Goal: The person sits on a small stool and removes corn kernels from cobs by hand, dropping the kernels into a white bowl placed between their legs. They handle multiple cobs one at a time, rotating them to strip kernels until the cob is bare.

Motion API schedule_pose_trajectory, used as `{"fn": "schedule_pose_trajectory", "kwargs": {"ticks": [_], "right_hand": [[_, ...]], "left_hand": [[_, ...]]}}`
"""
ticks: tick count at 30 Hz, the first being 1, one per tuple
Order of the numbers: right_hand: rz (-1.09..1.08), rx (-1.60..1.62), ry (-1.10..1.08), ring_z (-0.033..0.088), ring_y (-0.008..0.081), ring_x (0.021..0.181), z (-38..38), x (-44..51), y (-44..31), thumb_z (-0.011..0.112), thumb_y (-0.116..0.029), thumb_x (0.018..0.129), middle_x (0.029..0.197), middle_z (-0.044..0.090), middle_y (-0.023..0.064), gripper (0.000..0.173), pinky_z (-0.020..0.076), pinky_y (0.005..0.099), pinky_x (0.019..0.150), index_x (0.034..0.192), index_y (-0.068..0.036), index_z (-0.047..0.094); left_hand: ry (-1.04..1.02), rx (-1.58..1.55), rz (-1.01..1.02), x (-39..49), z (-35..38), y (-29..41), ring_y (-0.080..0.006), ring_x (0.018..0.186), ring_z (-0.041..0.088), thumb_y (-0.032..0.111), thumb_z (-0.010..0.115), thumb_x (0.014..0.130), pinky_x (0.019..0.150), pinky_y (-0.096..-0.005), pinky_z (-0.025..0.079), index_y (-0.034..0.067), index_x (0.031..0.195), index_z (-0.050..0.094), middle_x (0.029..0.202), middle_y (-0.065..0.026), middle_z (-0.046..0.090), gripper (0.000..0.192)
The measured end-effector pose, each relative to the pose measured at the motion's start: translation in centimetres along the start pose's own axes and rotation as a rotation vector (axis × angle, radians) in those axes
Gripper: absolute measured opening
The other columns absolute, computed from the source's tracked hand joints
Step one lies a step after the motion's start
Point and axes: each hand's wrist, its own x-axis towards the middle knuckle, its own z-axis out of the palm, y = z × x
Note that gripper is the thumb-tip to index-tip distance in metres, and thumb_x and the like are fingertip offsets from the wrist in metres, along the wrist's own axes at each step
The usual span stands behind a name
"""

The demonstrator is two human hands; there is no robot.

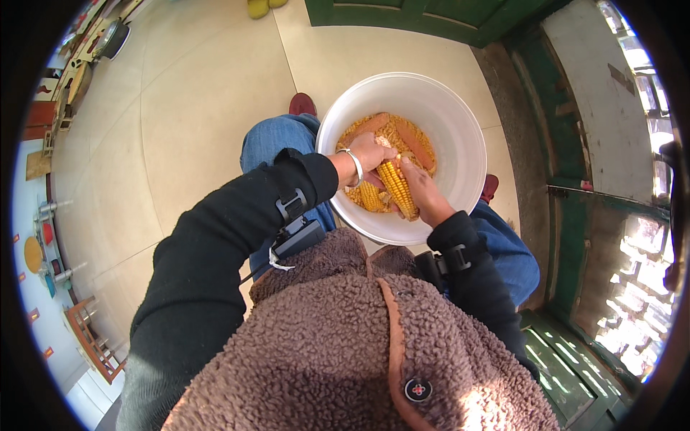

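A yellow corn ear (397, 186) is held tilted over a large white bucket (458, 129). My right hand (426, 188) grips its right side, with the thumb near the upper end. My left hand (372, 156), with a silver bangle at the wrist, is at the ear's upper end; a pale, partly hidden cob piece (383, 141) shows by its fingers. Inside the bucket lie loose corn kernels (396, 123), reddish stripped cobs (415, 144) and another corn ear (370, 196) with kernels on it, below my left hand.
The bucket stands between my knees on a tiled floor (215, 81). A green door (399, 16) is beyond it, and a green-framed panel (571, 134) runs along the right. At the far left are a wooden chair (89, 339) and a dark pot (113, 40).
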Motion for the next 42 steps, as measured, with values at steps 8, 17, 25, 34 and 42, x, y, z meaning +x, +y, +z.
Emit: {"fn": "schedule_pose_trajectory", "kwargs": {"ticks": [8, 17, 25, 34, 42], "right_hand": [[0.006, 0.061, 0.033, 0.045, 0.0119, 0.042, 0.7, -1.6, 0.0, 0.039, -0.030, 0.089, 0.077, 0.051, 0.0061, 0.044, 0.0295, 0.0219, 0.030, 0.128, -0.010, 0.031], [-0.013, 0.145, -0.091, 0.047, 0.0101, 0.054, 0.5, -3.0, -0.1, 0.036, -0.031, 0.091, 0.083, 0.046, 0.0057, 0.048, 0.0358, 0.0204, 0.040, 0.133, -0.009, 0.025], [0.016, -0.045, 0.138, 0.039, 0.0093, 0.041, 1.5, -1.4, 0.6, 0.042, -0.031, 0.089, 0.069, 0.042, 0.0019, 0.048, 0.0288, 0.0208, 0.034, 0.129, -0.005, 0.032], [0.062, 0.423, 0.012, 0.042, 0.0126, 0.048, 0.5, -2.9, 1.0, 0.039, -0.025, 0.091, 0.084, 0.045, 0.0057, 0.042, 0.0388, 0.0265, 0.041, 0.127, -0.005, 0.033], [0.069, 0.234, 0.122, 0.038, 0.0116, 0.045, 0.3, -1.2, 0.7, 0.040, -0.026, 0.089, 0.073, 0.043, 0.0039, 0.037, 0.0320, 0.0246, 0.036, 0.119, -0.005, 0.040]], "left_hand": [[0.139, -0.102, 0.075, -0.4, 1.1, -0.1, -0.0304, 0.062, 0.062, 0.014, 0.054, 0.080, 0.046, -0.0424, 0.054, -0.007, 0.092, 0.049, 0.080, -0.0184, 0.058, 0.025], [0.037, -0.066, -0.070, 0.3, 0.0, -0.4, -0.0275, 0.079, 0.061, 0.018, 0.048, 0.084, 0.055, -0.0422, 0.054, -0.003, 0.103, 0.045, 0.092, -0.0154, 0.056, 0.028], [0.108, -0.031, -0.114, 0.6, 0.0, -0.5, -0.0283, 0.079, 0.060, 0.018, 0.048, 0.082, 0.058, -0.0421, 0.054, -0.001, 0.099, 0.049, 0.091, -0.0158, 0.057, 0.026], [0.048, -0.143, -0.117, 0.5, -0.2, -1.0, -0.0280, 0.080, 0.060, 0.018, 0.049, 0.081, 0.060, -0.0429, 0.054, 0.001, 0.098, 0.048, 0.091, -0.0138, 0.057, 0.024], [0.182, -0.156, -0.087, 0.6, -0.1, -1.0, -0.0291, 0.072, 0.061, 0.015, 0.049, 0.083, 0.052, -0.0415, 0.054, -0.006, 0.096, 0.049, 0.087, -0.0173, 0.058, 0.025]]}}
